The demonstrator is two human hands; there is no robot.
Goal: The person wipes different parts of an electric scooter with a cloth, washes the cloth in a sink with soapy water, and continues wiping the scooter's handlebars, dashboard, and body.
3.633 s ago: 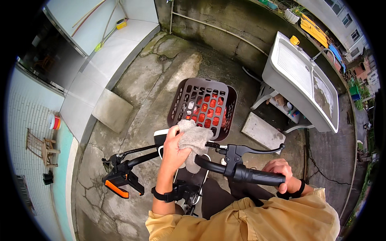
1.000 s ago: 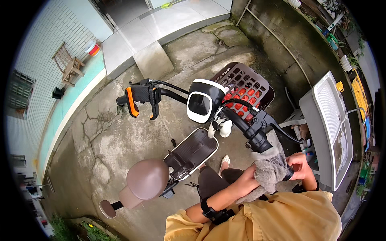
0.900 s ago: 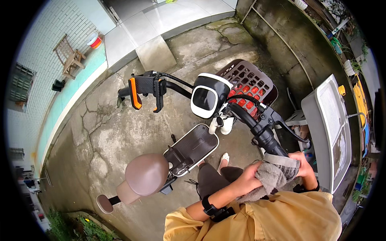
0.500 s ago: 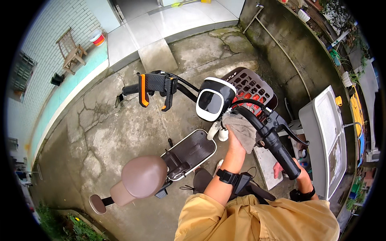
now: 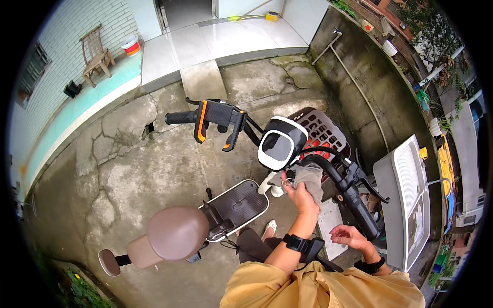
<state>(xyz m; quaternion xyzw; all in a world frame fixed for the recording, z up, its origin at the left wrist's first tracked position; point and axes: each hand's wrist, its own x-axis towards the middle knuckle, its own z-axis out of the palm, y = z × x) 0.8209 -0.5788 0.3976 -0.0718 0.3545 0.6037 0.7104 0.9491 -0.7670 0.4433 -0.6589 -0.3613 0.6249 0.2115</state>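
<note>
My left hand (image 5: 302, 199) grips a grey cloth (image 5: 311, 179) against the handlebar stem of an electric scooter, just below its white-and-black display housing (image 5: 283, 143). A small dark piece with a metal ring shows by my fingertips; I cannot make out more of it. My right hand (image 5: 349, 236) hangs in the air left of the black right handlebar grip (image 5: 365, 222), fingers loosely curled apart, holding nothing. A brake lever (image 5: 375, 190) juts out above that grip. On the left side of the handlebar sits a black-and-orange phone holder (image 5: 220, 123).
A brown basket (image 5: 328, 128) with red things inside hangs at the scooter's front. The brown seat (image 5: 178, 233) and footboard (image 5: 239, 208) extend to the left. A grey wash sink (image 5: 403, 205) stands close on the right, before a mossy wall (image 5: 354, 87).
My left hand has shifted with the cloth a little lower on the stem. My right hand has come out leftward from behind the grip. The whole view has turned slightly.
</note>
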